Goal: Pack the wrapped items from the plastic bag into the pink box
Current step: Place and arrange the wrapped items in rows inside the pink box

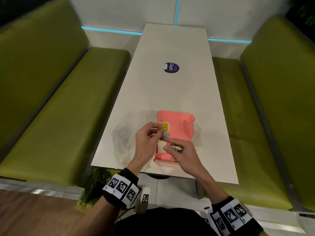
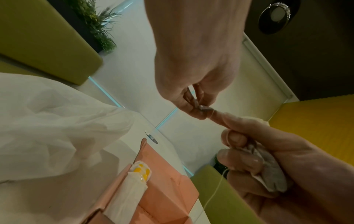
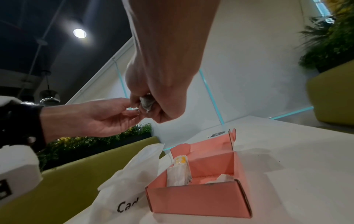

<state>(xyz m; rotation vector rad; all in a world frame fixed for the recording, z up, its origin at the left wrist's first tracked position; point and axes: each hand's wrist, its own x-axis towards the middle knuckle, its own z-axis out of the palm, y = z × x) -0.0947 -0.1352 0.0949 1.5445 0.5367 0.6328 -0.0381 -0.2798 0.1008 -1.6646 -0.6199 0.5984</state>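
The open pink box (image 1: 177, 115) (image 3: 197, 200) stands near the table's front edge. Inside it, a white wrapped packet with yellow print (image 1: 165, 126) (image 3: 179, 171) leans on the left wall, and another white packet (image 3: 224, 178) lies at the right. The crumpled plastic bag (image 1: 124, 135) (image 2: 47, 121) lies left of the box. Both hands hover above the box. My right hand (image 1: 179, 152) (image 3: 162, 84) grips a small grey sachet (image 2: 272, 172) (image 3: 145, 104) with a thin white string (image 2: 216, 189). My left hand (image 1: 148, 137) (image 2: 191, 78) pinches a small grey piece beside the right index fingertip.
The long white table (image 1: 170, 92) runs away from me, with a round purple sticker (image 1: 172, 67) near its middle. Green benches (image 1: 59, 108) (image 1: 272, 99) flank both sides. Plants stand behind the benches (image 3: 329, 37).
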